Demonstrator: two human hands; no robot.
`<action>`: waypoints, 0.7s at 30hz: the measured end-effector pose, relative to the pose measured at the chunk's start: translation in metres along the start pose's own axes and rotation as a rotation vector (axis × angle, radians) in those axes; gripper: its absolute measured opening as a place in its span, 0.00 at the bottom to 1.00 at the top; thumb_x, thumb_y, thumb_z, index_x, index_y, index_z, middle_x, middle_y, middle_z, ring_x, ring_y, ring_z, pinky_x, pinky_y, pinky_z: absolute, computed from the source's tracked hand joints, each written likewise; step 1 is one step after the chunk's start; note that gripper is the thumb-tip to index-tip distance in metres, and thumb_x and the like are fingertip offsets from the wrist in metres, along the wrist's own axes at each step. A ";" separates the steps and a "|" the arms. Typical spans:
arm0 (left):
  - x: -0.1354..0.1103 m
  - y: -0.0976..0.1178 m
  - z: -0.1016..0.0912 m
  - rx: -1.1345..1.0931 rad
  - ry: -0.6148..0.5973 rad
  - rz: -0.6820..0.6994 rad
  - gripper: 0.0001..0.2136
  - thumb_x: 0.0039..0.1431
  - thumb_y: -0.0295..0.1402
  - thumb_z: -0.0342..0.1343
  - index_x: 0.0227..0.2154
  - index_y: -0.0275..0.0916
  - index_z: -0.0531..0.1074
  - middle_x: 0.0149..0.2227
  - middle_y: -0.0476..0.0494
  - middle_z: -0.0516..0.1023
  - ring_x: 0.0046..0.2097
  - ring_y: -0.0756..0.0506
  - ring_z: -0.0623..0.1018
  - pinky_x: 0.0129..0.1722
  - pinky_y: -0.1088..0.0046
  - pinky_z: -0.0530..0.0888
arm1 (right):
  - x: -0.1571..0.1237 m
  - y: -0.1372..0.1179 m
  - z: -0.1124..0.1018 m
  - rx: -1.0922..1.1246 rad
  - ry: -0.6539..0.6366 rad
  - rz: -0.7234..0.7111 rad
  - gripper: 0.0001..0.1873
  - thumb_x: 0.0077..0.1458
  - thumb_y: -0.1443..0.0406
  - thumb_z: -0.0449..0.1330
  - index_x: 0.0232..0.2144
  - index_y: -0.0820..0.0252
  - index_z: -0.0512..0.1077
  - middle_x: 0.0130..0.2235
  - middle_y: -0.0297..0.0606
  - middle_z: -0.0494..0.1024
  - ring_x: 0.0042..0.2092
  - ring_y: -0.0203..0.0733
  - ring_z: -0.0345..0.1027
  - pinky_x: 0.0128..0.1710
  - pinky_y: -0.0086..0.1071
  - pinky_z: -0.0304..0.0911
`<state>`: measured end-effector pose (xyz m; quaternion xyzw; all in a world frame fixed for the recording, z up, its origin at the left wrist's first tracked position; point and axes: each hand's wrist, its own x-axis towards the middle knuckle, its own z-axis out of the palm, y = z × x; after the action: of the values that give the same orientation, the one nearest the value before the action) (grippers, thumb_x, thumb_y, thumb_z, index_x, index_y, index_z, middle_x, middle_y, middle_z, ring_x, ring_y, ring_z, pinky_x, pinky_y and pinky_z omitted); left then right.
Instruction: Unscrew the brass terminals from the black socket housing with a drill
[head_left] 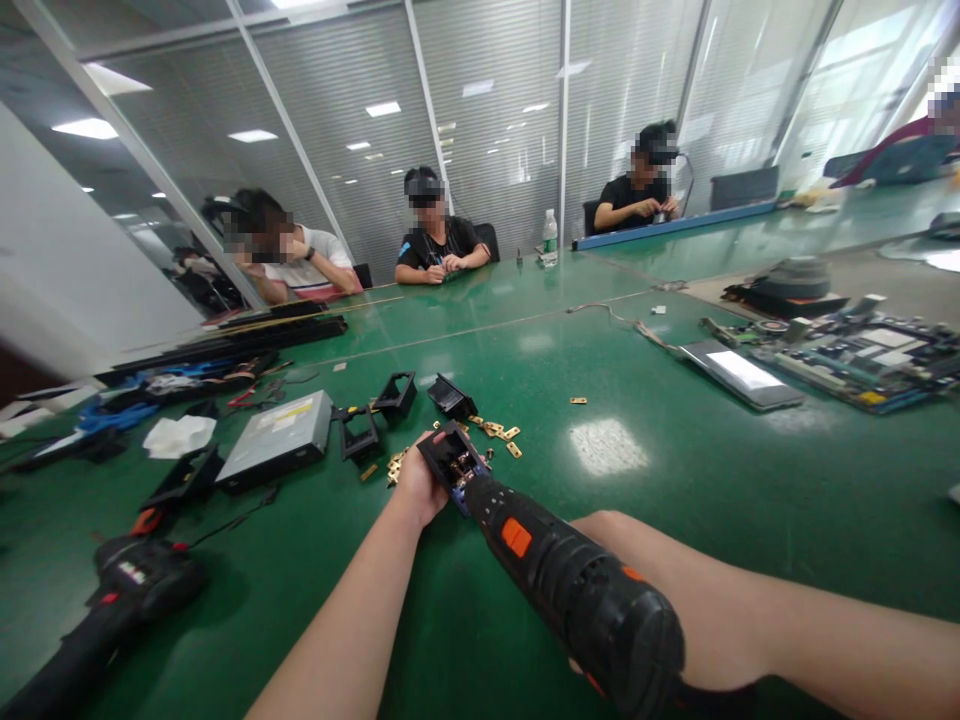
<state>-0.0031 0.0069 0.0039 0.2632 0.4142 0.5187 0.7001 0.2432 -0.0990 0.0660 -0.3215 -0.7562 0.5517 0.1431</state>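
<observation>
My left hand (421,487) is closed around a small black plastic housing (442,447), which is tilted with its open side up. Coppery metal parts show inside it. In my right hand (652,565) is a black cordless power screwdriver (574,580) with orange accents; its body hides most of the fingers. The tool's nose meets the near end of the housing, and its tip cannot be made out. Small brass plates (495,430) lie scattered just beyond the housing. Near my left hand stand black plastic frames (360,434), with another black housing (450,396) behind.
A silver disc drive (277,440) lies to the left, with a second black power tool (124,590) nearer me. Circuit boards (877,345) and a grey flat device (739,375) sit at the right. Several people sit around the green table (750,480), some across from me.
</observation>
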 end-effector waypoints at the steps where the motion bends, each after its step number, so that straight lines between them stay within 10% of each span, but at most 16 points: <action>1: 0.000 0.000 0.000 0.007 -0.003 0.003 0.11 0.52 0.33 0.48 0.30 0.34 0.74 0.26 0.37 0.78 0.31 0.36 0.80 0.29 0.57 0.76 | 0.000 0.000 0.000 0.000 0.000 0.006 0.08 0.41 0.70 0.62 0.23 0.62 0.64 0.24 0.30 0.67 0.28 0.35 0.60 0.26 0.26 0.60; 21: 0.001 0.001 0.001 -0.038 0.024 -0.021 0.12 0.53 0.35 0.49 0.32 0.34 0.75 0.26 0.38 0.77 0.30 0.37 0.80 0.28 0.59 0.76 | -0.001 0.002 0.000 0.058 0.011 0.004 0.08 0.43 0.70 0.63 0.23 0.63 0.65 0.24 0.32 0.69 0.28 0.35 0.62 0.25 0.26 0.60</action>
<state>-0.0027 0.0082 0.0043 0.2392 0.4156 0.5222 0.7053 0.2442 -0.0993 0.0644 -0.3218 -0.7383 0.5720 0.1555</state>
